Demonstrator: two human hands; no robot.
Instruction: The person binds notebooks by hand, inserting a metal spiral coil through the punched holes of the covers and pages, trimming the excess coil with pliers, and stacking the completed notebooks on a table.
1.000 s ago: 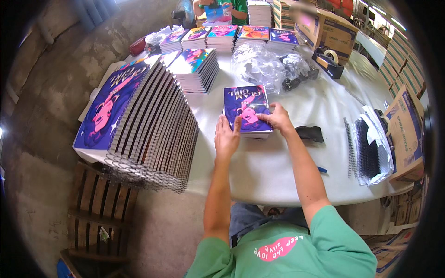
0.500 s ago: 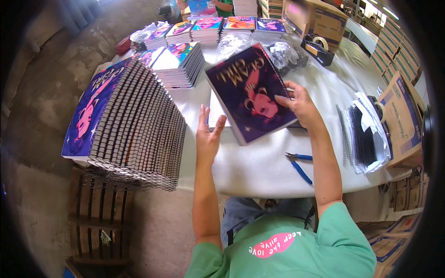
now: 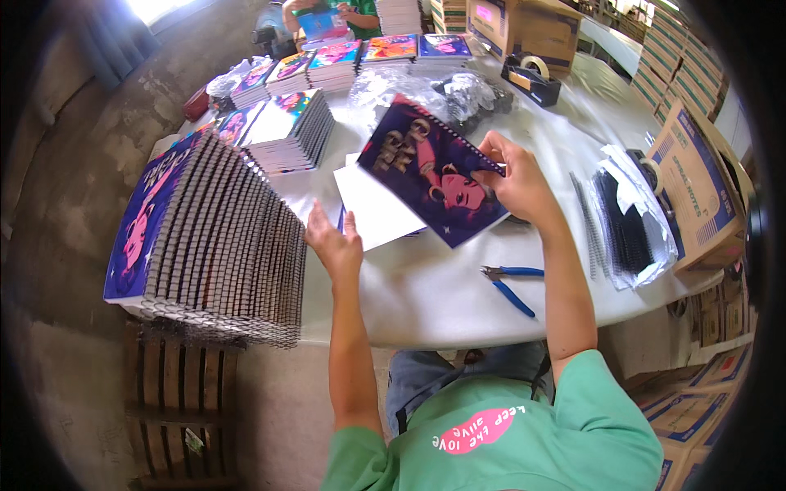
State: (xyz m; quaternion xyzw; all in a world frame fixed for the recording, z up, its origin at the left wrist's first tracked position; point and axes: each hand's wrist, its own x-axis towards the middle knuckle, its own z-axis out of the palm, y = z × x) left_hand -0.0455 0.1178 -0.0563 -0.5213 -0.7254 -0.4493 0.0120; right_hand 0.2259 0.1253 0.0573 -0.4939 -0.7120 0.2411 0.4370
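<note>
In my right hand (image 3: 514, 182) is a dark purple illustrated notebook cover (image 3: 434, 176), tilted above the table. Punched holes run along its upper right edge, where my thumb and fingers pinch it. Beneath the cover shows a white sheet or page block (image 3: 372, 209), its right part hidden, with a thin blue edge on its left. My left hand (image 3: 334, 239) is open beside that white block, thumb and fingers apart; whether it touches the block I cannot tell. Left of it stands a tall stack of spiral-bound notebooks (image 3: 221, 241). Blue-handled cutters (image 3: 514, 286) lie open near my right forearm.
Shorter notebook stacks (image 3: 286, 135) stand farther back, with crumpled clear plastic (image 3: 393, 86) behind the cover. A tape dispenser (image 3: 532, 78), black spiral coils (image 3: 624, 221) and cardboard boxes (image 3: 700, 192) are on the right. Across the table another person (image 3: 360, 16) holds something blue.
The cover has tilted further in my right hand, and more of the white block shows beneath it. My left hand has moved left and lower. The whole view has shifted slightly.
</note>
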